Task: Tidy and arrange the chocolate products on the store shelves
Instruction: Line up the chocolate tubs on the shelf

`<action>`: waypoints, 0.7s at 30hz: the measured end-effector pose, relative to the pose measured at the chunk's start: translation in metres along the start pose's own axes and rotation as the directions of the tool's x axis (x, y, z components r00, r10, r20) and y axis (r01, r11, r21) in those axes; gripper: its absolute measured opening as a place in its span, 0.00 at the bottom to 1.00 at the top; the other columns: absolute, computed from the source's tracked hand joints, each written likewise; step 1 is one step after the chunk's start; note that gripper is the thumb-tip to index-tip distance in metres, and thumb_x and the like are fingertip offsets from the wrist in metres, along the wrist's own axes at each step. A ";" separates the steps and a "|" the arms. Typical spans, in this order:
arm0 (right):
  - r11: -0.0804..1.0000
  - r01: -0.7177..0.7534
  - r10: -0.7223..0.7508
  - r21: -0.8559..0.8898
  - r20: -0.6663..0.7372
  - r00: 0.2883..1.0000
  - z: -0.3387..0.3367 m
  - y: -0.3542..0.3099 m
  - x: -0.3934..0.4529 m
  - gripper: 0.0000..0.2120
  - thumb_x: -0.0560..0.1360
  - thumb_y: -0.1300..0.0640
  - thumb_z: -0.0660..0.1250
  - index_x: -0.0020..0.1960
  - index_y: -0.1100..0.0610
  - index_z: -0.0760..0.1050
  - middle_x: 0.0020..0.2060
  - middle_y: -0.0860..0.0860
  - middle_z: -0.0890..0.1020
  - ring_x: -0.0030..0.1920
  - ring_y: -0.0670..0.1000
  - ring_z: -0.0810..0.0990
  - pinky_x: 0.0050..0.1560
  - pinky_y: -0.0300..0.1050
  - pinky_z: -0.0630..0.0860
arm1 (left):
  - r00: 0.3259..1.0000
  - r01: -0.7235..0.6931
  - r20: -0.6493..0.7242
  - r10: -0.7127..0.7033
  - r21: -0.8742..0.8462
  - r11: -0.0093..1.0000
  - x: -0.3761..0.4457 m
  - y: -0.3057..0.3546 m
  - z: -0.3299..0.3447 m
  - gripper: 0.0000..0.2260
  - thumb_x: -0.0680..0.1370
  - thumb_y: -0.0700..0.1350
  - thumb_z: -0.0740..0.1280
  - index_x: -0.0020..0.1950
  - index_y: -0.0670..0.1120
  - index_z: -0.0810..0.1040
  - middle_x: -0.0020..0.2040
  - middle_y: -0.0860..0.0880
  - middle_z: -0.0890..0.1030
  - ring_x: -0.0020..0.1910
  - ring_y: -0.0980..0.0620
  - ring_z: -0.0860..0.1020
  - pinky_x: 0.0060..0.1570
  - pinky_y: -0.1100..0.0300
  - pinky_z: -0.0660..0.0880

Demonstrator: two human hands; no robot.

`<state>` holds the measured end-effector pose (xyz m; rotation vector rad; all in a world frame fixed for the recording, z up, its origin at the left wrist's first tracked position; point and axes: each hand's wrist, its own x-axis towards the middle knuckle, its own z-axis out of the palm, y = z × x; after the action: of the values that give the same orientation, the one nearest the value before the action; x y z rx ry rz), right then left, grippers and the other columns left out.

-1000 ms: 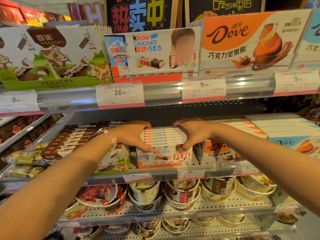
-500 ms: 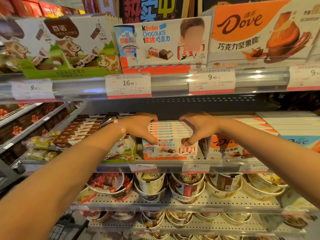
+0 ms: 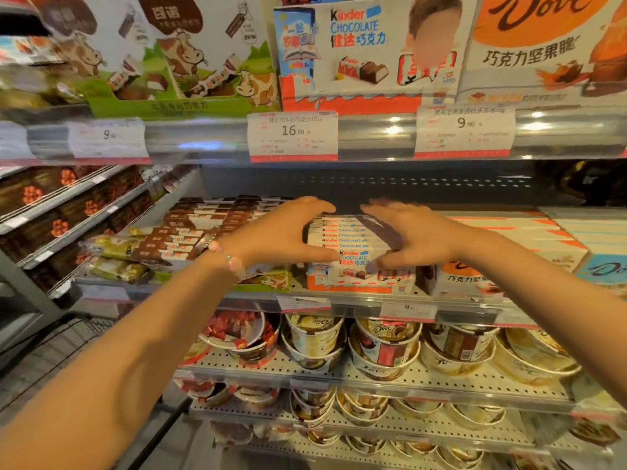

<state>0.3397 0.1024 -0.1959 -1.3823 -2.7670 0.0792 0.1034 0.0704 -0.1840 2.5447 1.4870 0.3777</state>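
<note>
Squaring the white-and-orange Kinder chocolate box stack (image 3: pixel 353 247) on the middle metal shelf (image 3: pixel 366 301).
Your left hand (image 3: pixel 281 232) and right hand (image 3: pixel 412 237) flank it, fingers spread, seemingly unclamped; next, press both sides flush.

From my remote seat I see two bare forearms with no sleeves, reaching out from the lower corners of the head view. My left hand (image 3: pixel 281 232) has a thin bracelet of small round pale pink beads (image 3: pixel 228 257) at the wrist, with one larger glossy bead among them. My right hand (image 3: pixel 417 235) and its wrist wear nothing that I can see, no ring, no watch, no glove; motion blur softens the fingertips.
</note>
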 end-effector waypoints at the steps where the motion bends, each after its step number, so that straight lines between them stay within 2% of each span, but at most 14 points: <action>1: 0.998 0.052 -0.050 0.029 -0.080 0.996 0.000 -0.013 -0.004 0.41 0.70 0.42 0.70 0.76 0.53 0.54 0.75 0.53 0.59 0.73 0.54 0.59 0.71 0.54 0.60 | 0.999 0.007 -0.052 -0.009 -0.043 0.999 -0.012 0.001 -0.003 0.30 0.70 0.59 0.71 0.69 0.52 0.67 0.65 0.54 0.71 0.61 0.57 0.70 0.58 0.65 0.66; 3: 0.966 0.209 -0.175 0.155 -0.209 0.962 0.002 -0.041 -0.010 0.31 0.72 0.50 0.70 0.71 0.55 0.65 0.69 0.54 0.69 0.67 0.52 0.68 0.67 0.50 0.67 | 0.991 0.015 -0.130 -0.033 -0.137 0.991 -0.039 -0.001 -0.006 0.22 0.70 0.56 0.72 0.62 0.53 0.73 0.56 0.55 0.76 0.53 0.59 0.73 0.51 0.68 0.70; 5: 0.911 0.332 -0.269 0.246 -0.256 0.928 0.007 -0.071 -0.012 0.19 0.73 0.56 0.69 0.63 0.57 0.75 0.57 0.53 0.77 0.57 0.50 0.75 0.58 0.47 0.72 | 0.991 0.015 -0.126 -0.048 -0.251 0.968 -0.065 -0.004 -0.006 0.14 0.71 0.49 0.73 0.55 0.51 0.77 0.47 0.53 0.79 0.42 0.60 0.76 0.42 0.71 0.71; 8: 0.861 0.371 -0.329 0.348 -0.176 0.928 0.027 -0.117 -0.009 0.11 0.74 0.58 0.67 0.56 0.55 0.79 0.46 0.48 0.81 0.45 0.47 0.79 0.47 0.46 0.75 | 0.997 0.056 -0.031 -0.073 -0.368 0.928 -0.105 -0.020 -0.001 0.05 0.72 0.41 0.72 0.47 0.46 0.81 0.37 0.48 0.78 0.29 0.61 0.72 0.31 0.73 0.67; 10: 0.856 0.355 -0.352 0.374 -0.079 0.932 0.048 -0.144 0.000 0.10 0.75 0.59 0.65 0.56 0.55 0.79 0.47 0.49 0.83 0.45 0.49 0.80 0.47 0.47 0.75 | 0.997 0.073 -0.009 -0.081 -0.355 0.932 -0.131 -0.040 0.006 0.04 0.73 0.40 0.72 0.46 0.44 0.81 0.34 0.47 0.77 0.27 0.59 0.70 0.29 0.71 0.66; 12: 0.867 0.309 -0.339 0.391 0.007 0.941 0.074 -0.166 0.011 0.11 0.77 0.58 0.63 0.58 0.54 0.78 0.47 0.50 0.83 0.46 0.50 0.80 0.48 0.48 0.74 | 0.988 0.157 0.048 -0.149 -0.375 0.914 -0.153 -0.065 0.022 0.02 0.73 0.40 0.71 0.45 0.43 0.80 0.31 0.50 0.75 0.28 0.59 0.69 0.30 0.68 0.66; 15: 0.889 0.175 -0.224 0.423 0.069 0.972 0.119 -0.193 0.023 0.11 0.78 0.55 0.61 0.58 0.53 0.76 0.41 0.49 0.81 0.40 0.51 0.78 0.44 0.49 0.72 | 0.949 0.316 0.135 -0.286 -0.373 0.872 -0.188 -0.107 0.050 0.02 0.74 0.39 0.70 0.42 0.44 0.78 0.28 0.53 0.73 0.29 0.54 0.72 0.34 0.61 0.69; 18: 0.878 -0.029 -0.032 0.477 0.121 0.992 0.169 -0.215 0.035 0.13 0.79 0.53 0.60 0.60 0.57 0.74 0.34 0.50 0.76 0.35 0.51 0.72 0.40 0.49 0.71 | 0.924 0.383 0.157 -0.349 -0.355 0.853 -0.222 -0.154 0.072 0.03 0.75 0.42 0.70 0.42 0.44 0.79 0.30 0.55 0.78 0.32 0.54 0.77 0.35 0.61 0.72; 21: 0.737 -0.291 0.258 0.610 0.144 0.955 0.210 -0.225 0.047 0.11 0.78 0.54 0.62 0.55 0.60 0.68 0.32 0.55 0.78 0.34 0.55 0.77 0.35 0.50 0.72 | 0.856 0.504 0.052 -0.515 -0.307 0.807 -0.241 -0.198 0.096 0.02 0.75 0.46 0.69 0.44 0.49 0.78 0.36 0.54 0.79 0.39 0.53 0.80 0.32 0.69 0.70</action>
<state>0.1178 -0.0001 -0.3895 -1.5541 -2.1887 0.9647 -0.1454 -0.0445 -0.3606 1.8113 1.8718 0.5203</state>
